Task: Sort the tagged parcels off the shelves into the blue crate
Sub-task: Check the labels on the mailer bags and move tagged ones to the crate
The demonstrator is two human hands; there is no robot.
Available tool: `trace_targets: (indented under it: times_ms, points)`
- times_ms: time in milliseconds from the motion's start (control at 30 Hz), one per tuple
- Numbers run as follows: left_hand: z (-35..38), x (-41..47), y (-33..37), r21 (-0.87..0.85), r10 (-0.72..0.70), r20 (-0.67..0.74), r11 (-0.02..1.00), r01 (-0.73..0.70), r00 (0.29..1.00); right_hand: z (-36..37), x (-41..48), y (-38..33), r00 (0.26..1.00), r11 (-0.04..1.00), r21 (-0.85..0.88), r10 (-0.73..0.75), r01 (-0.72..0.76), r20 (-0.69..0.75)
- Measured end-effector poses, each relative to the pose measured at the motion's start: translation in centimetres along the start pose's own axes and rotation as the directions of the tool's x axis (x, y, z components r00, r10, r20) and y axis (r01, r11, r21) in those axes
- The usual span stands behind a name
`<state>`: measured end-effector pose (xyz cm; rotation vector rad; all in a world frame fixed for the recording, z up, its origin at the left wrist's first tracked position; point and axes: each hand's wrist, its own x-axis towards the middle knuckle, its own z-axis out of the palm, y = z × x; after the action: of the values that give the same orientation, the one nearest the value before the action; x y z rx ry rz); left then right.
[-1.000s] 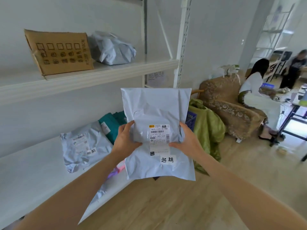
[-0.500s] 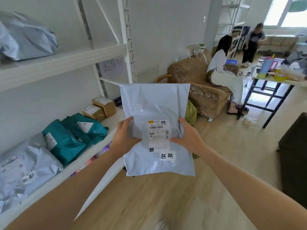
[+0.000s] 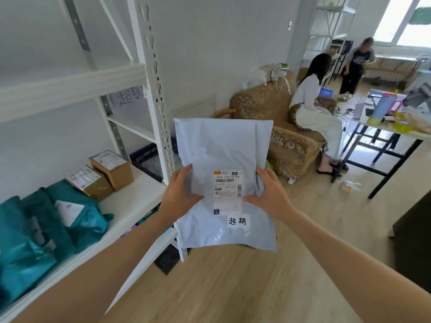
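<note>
A grey plastic mailer parcel (image 3: 224,148) with a shipping label and a white handwritten tag (image 3: 237,221) hangs upright in front of me. My left hand (image 3: 180,194) grips its left edge and my right hand (image 3: 268,194) grips its right edge, thumbs on the front. A dark blue crate (image 3: 149,159) shows partly behind the shelf post, beyond the parcel. On the lower shelf (image 3: 130,201) to the left lie teal parcels (image 3: 70,217) and two small cardboard boxes (image 3: 112,169).
The white shelf post (image 3: 154,89) stands just left of the parcel. A patterned sofa (image 3: 275,127) with a seated person (image 3: 312,108) is ahead, another person (image 3: 356,64) stands behind. A table (image 3: 396,134) and a dark cabinet (image 3: 415,229) are on the right. Wooden floor lies below.
The view has swung right along the shelf and moved closer to the post; the grey shelf parcels left the view. Both hands still hold the parcel the same way.
</note>
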<state>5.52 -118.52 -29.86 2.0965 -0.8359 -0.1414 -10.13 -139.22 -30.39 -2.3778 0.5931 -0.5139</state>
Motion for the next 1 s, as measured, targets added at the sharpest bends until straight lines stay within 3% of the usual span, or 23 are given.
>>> trace_targets:
  times_ms: [167, 467, 767, 1000]
  points:
    - [1.6, 4.9, 0.0, 0.019, -0.013, -0.025, 1.000, 0.013, 1.000, -0.2, 5.8, 2.4, 0.999, 0.999, 0.025, -0.023, 0.022, 0.033]
    - [7.5, 13.5, 0.3, 0.057, -0.154, -0.100, 0.985, 0.160, 0.983, -1.1, 16.8, 9.2, 0.984, 0.990, 0.083, -0.121, 0.111, 0.130]
    - [14.0, 21.0, 2.6, 0.051, -0.320, -0.246, 0.938, 0.342, 0.915, -1.5, 29.5, 15.5, 0.915, 0.969, 0.192, -0.214, 0.155, 0.341]
    - [16.6, 24.6, 3.4, 0.025, -0.423, -0.339, 0.889, 0.457, 0.841, -0.1, 36.4, 17.6, 0.858, 0.940, 0.260, -0.314, 0.221, 0.406]
